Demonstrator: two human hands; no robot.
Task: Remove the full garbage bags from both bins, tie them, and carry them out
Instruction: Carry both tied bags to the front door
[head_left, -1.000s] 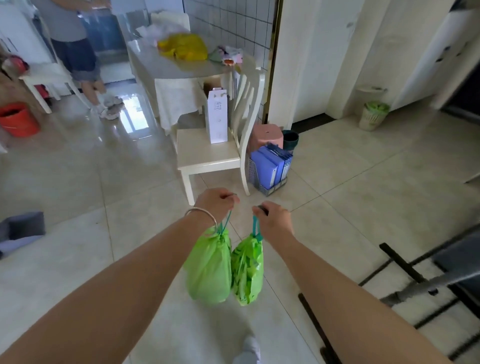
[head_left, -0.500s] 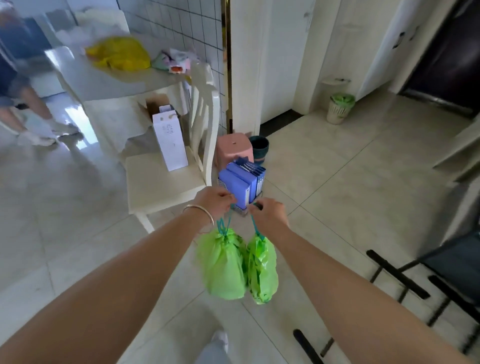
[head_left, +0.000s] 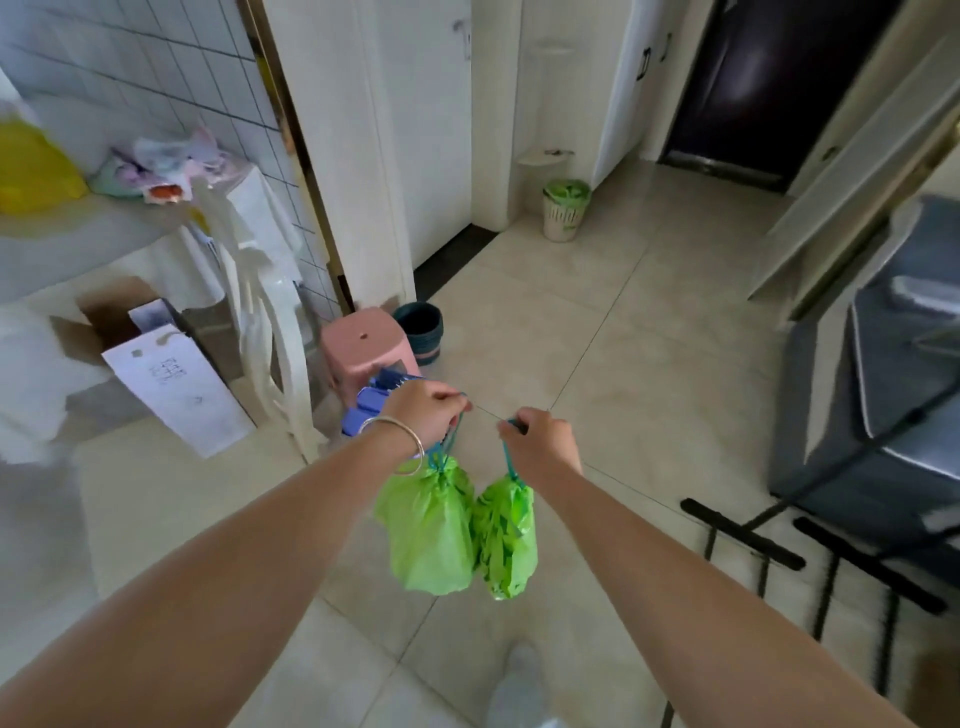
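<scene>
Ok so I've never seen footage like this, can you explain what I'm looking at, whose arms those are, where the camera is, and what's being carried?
There is no machine here. The camera sits on a person's head and looks forward and down, so the two bare arms reaching in from the bottom edge are that person's own. The left hand, with a bangle on its wrist, grips the blue drawstring of one tied green garbage bag. The right hand grips the drawstring of a second green bag. Both bags hang side by side above the tiled floor. To the left stand a pink stool and a white chair with a white paper bag on it. Farther off, a small bin with a green liner stands by the wall, and a dark door lies ahead.
</scene>
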